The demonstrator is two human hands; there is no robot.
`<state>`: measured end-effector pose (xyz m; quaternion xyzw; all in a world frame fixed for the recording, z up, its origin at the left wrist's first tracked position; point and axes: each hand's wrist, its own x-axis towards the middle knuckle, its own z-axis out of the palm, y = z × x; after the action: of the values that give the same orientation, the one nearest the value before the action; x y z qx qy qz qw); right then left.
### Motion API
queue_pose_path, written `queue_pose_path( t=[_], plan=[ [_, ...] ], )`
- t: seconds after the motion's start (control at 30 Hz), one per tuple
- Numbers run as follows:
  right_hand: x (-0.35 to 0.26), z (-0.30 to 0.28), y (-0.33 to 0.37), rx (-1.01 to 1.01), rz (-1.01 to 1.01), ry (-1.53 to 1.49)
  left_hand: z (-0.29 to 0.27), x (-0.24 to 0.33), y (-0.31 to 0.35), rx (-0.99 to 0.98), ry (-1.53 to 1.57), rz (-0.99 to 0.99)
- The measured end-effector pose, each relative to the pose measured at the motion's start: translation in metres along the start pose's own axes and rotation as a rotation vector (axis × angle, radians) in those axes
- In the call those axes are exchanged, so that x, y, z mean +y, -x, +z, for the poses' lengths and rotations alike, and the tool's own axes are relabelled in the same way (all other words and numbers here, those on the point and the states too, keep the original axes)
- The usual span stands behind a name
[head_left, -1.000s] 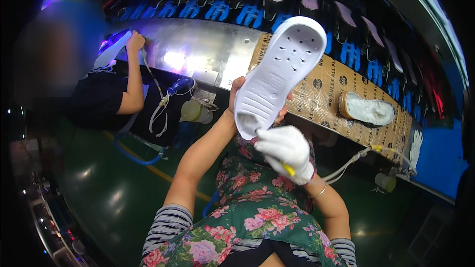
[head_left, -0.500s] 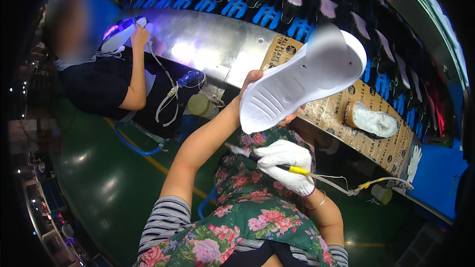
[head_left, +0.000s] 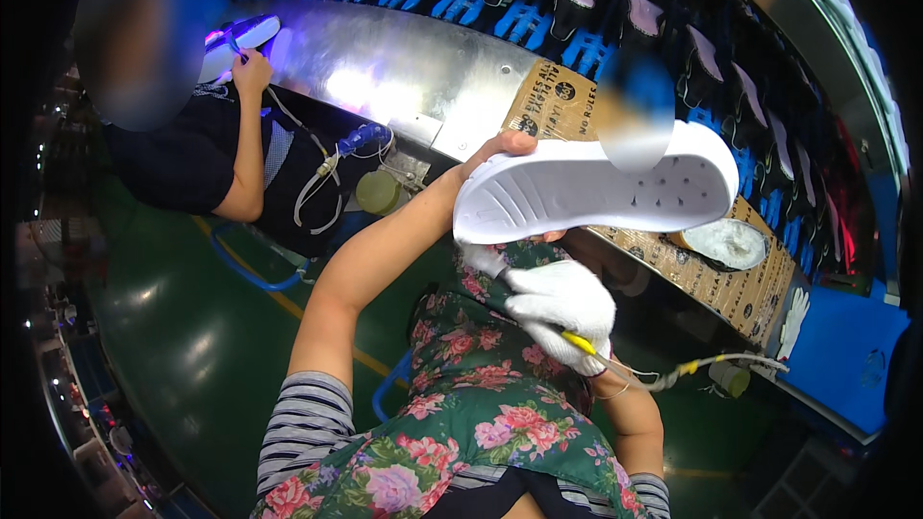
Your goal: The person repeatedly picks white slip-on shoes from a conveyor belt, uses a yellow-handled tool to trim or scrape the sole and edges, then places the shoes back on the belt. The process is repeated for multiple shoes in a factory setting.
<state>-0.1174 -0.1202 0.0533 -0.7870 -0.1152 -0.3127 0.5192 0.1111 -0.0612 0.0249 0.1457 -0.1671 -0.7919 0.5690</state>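
Clamped around a thin yellow-tipped tool (head_left: 580, 339), the gloved right hand (head_left: 561, 309) has its fingers curled tight into a fist, with a pale hose (head_left: 711, 366) trailing away from it toward the right. That hand sits just below the white shoe sole (head_left: 591, 188), close under its heel end but not clearly touching it (the tool's working tip is hidden behind the glove, so whether it meets the sole cannot be told).

Above, the bare left hand (head_left: 510, 149) grips the white shoe sole at its narrower left end: fingertips hook over the top edge, the rest of the hand hidden behind it. So the sole runs out to the right of that grip, held up in the air and lying nearly level, its moulded inner face with small holes turned toward the camera.

Below the sole, nearest the viewer, is a floral apron (head_left: 481, 423) over striped sleeves (head_left: 303, 418).

Behind and under the sole lies a sheet of brown cardboard (head_left: 711, 274) on the edge of a metal bench (head_left: 404, 72), and just right of the sole's toe rests a small pale fleecy piece (head_left: 723, 242) on that cardboard.

Left of the sole, a co-worker in a dark top (head_left: 183, 159) has a hand (head_left: 250, 72) raised at a lit spot on the bench.

Farther beyond the sole, rows of dark shoe parts on blue holders (head_left: 586, 38) curve across the top.
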Motion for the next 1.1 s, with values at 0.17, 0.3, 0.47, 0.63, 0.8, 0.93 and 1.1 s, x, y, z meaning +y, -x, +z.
queue_pose_path(
  t=[0.17,0.3,0.47,0.63,0.8,0.93,1.1],
  plan=[
    [0.007,0.015,-0.003,-0.124,-0.108,0.219,-0.001,0.002,-0.003,-0.074,0.031,-0.004],
    [-0.004,0.014,0.000,-0.025,0.107,-0.112,-0.002,0.001,-0.002,-0.128,0.081,0.044],
    [-0.005,0.009,-0.008,0.044,0.164,0.121,0.013,0.007,0.002,-0.017,0.020,0.048],
    [-0.008,0.010,-0.001,0.150,0.298,-0.027,0.000,0.002,-0.004,-0.105,0.092,0.081],
    [-0.006,0.009,0.004,-0.008,0.400,-0.376,-0.016,0.000,-0.006,-0.126,0.182,0.098],
    [-0.005,-0.025,-0.007,0.212,0.355,-0.032,-0.014,-0.020,-0.002,0.041,0.130,0.206],
    [0.007,-0.080,-0.034,0.259,0.060,0.579,-0.012,-0.064,0.005,0.051,0.325,0.148]
  ],
)
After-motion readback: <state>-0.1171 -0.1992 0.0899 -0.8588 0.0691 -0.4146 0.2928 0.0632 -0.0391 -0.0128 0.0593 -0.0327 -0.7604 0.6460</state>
